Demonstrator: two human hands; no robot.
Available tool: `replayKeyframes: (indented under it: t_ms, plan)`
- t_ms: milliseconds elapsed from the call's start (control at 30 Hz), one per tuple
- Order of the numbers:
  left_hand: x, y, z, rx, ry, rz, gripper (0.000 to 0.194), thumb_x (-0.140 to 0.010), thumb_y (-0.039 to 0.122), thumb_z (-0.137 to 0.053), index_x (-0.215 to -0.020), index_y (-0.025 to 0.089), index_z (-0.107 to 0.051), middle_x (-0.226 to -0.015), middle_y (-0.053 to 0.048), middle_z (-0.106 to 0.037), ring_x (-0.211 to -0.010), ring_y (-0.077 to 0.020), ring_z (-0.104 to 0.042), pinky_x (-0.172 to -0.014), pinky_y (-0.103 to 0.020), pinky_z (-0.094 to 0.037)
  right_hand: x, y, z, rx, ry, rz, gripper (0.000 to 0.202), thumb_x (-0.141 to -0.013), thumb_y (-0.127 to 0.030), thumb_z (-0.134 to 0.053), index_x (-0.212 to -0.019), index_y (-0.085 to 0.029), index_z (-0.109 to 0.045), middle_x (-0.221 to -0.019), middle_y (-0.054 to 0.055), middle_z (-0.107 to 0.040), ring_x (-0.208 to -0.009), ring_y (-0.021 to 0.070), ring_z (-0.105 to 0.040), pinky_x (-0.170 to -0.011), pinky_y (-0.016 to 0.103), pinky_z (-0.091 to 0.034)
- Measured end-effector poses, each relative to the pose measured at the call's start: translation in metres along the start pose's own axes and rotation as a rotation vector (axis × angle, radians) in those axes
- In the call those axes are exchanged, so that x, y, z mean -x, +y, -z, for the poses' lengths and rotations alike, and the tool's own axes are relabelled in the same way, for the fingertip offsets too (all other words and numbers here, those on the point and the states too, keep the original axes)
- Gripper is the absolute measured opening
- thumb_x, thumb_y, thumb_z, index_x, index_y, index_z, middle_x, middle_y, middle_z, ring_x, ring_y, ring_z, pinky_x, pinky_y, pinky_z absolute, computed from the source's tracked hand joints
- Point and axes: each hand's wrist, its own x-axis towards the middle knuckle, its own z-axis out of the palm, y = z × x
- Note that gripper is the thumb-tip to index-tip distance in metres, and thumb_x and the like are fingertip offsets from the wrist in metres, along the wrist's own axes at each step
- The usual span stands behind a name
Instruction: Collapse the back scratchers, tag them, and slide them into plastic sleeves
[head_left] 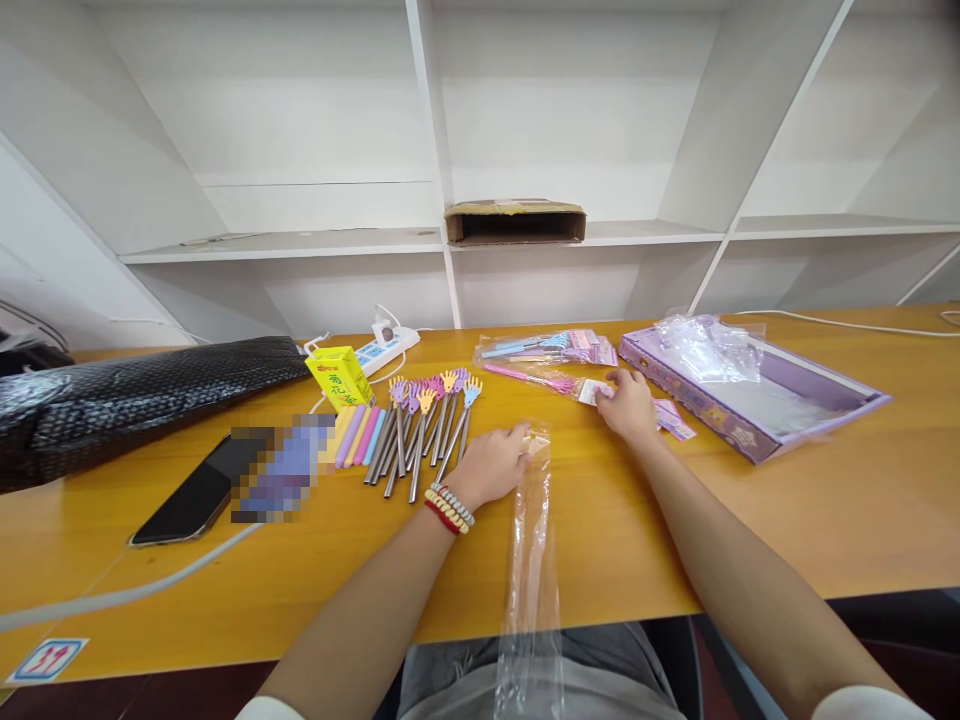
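Note:
My left hand (491, 465), with bracelets at the wrist, is closed on the top end of a long clear plastic bag (534, 540) that hangs over the table's front edge. My right hand (628, 405) pinches a small white label (591, 391) at the end of a packaged pink stick (529, 377). Metal rods topped with small coloured hands (426, 400) lie in a bunch left of my left hand. Beside them are pastel-coloured tubes (360, 435). Behind the pink stick lie bagged blue sticks (525, 345) with purple cards.
A purple box (739, 440) with clear bags (705, 350) stands at the right. At the left are a yellow box (339, 377), a power strip (386, 350), a black phone (187, 500), a white cable and a black bubble-wrapped bundle (150, 400). A cardboard box (516, 208) sits on the shelf.

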Motion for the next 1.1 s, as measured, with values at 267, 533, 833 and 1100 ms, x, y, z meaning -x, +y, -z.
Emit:
replayKeyframes:
  t_ms: [267, 533, 833, 1100]
  plan:
    - [0.002, 0.007, 0.009, 0.12, 0.049, -0.052, 0.049, -0.086, 0.026, -0.04, -0.133, 0.024, -0.026, -0.098, -0.006, -0.061, -0.087, -0.0209, -0.059, -0.074, -0.03, -0.042, 0.021, -0.028, -0.009, -0.426, -0.157, 0.386, 0.027, -0.077, -0.039, -0.052, -0.09, -0.017, -0.059, -0.091, 0.008, -0.06, -0.078, 0.0183, -0.053, -0.071, 0.031, -0.041]
    - [0.002, 0.008, 0.009, 0.218, 0.069, -0.12, 0.052, -0.087, 0.028, -0.041, -0.135, 0.022, -0.021, -0.101, -0.006, -0.06, -0.087, -0.0205, -0.059, -0.073, -0.029, -0.042, 0.026, -0.029, -0.01, -0.995, -0.849, 0.223, 0.05, -0.08, -0.057, -0.04, -0.109, -0.018, -0.052, -0.081, 0.005, -0.061, -0.059, 0.0118, -0.05, -0.054, 0.026, -0.037]
    - [0.002, 0.01, 0.013, 0.203, 0.025, -0.042, 0.059, -0.086, 0.039, -0.04, -0.137, 0.02, -0.017, -0.092, -0.006, -0.063, -0.082, -0.021, -0.06, -0.069, -0.028, -0.042, 0.028, -0.031, -0.019, -0.903, -0.786, 0.202, 0.034, -0.073, -0.049, -0.057, -0.072, -0.015, -0.057, -0.054, -0.003, -0.05, -0.046, 0.0073, -0.038, -0.047, 0.023, -0.028]
    - [0.002, 0.012, 0.014, 0.174, 0.01, -0.007, 0.052, -0.087, 0.044, -0.033, -0.133, 0.02, -0.028, -0.097, -0.006, -0.062, -0.088, -0.0213, -0.06, -0.07, -0.028, -0.041, 0.026, -0.031, -0.013, -0.884, -0.893, 0.281, 0.029, -0.072, -0.043, -0.06, -0.074, -0.014, -0.061, -0.062, -0.001, -0.055, -0.058, 0.01, -0.047, -0.059, 0.025, -0.037]
